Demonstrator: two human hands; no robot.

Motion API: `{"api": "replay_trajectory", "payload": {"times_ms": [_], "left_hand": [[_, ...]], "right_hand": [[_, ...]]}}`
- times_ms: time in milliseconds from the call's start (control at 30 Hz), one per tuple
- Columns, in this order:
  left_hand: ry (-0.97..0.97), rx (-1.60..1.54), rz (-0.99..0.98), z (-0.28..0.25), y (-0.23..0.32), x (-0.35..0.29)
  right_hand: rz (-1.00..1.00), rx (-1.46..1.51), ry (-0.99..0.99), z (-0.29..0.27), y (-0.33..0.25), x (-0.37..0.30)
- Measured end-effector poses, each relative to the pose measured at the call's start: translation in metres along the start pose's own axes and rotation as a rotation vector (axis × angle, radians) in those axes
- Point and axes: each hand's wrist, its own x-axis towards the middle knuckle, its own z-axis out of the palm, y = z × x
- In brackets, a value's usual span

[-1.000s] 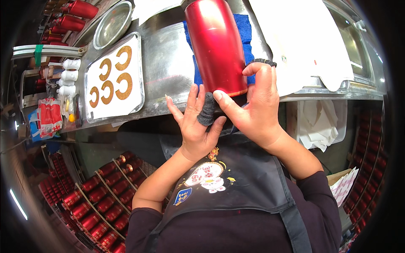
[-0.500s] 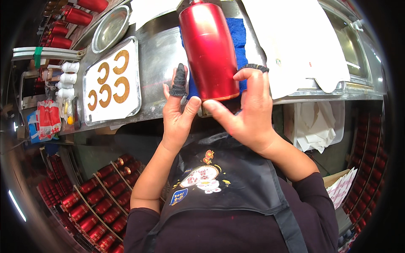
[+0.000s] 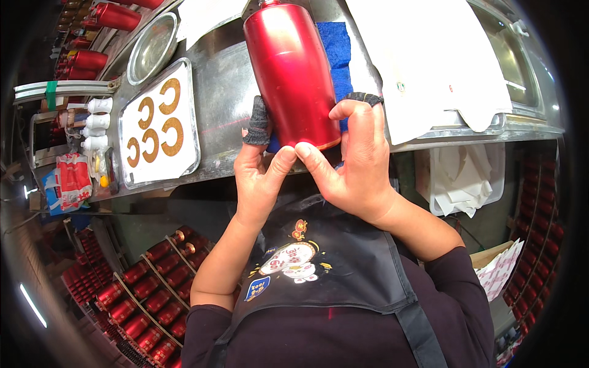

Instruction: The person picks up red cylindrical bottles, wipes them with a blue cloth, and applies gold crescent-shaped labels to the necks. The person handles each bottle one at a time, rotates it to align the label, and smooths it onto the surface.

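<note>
Shifted onto the left flank of the red bottle [image 3: 293, 73], the left hand [image 3: 254, 178] cups its base with the right hand [image 3: 361, 162]; visible face bare, five gold C-shapes [image 3: 177, 95] lie on the tray [image 3: 196, 122].

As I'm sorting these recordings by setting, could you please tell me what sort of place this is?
Probably a factory workshop: red vessels are racked in rows, and a metal workbench holds a tray of gold C-shaped pieces.
</note>
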Motion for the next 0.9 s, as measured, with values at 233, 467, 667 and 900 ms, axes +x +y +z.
{"api": "replay_trajectory", "payload": {"times_ms": [233, 467, 667, 900], "left_hand": [[0.055, 0.027, -0.002, 0.007, 0.003, -0.003], [0.081, 0.036, 0.019, 0.002, -0.001, -0.006], [0.036, 0.804, 0.428, -0.012, -0.007, -0.03], [0.036, 1.001, 0.409, -0.009, -0.02, -0.042]], "right_hand": [[0.017, 0.051, -0.011, -0.002, 0.004, -0.002], [0.114, 0.217, -0.08, -0.01, 0.012, -0.005], [0.151, 0.203, -0.061, -0.01, 0.005, -0.004], [0.07, 0.023, 0.028, 0.005, -0.002, -0.001]]}}
